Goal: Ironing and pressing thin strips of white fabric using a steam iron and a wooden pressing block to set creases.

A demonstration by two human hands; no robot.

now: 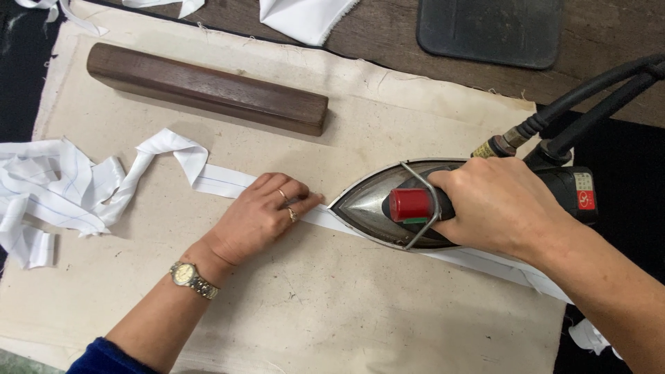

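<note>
A long white fabric strip [218,181] lies across a beige pressing cloth [346,305]. My left hand [260,216] rests flat on the strip, fingertips pinning its folded edge just left of the iron's tip. A metal steam iron [374,202] with a red knob sits on the strip, nose pointing left. My right hand [495,204] is wrapped around the iron's black handle. The strip runs on under the iron and out to the lower right [499,263].
A dark wooden block [208,88] lies at the back left of the cloth. Loose white strips [55,190] are piled at the left. Black hoses [596,97] lead off the iron to the right. A dark mat [492,29] sits at the top.
</note>
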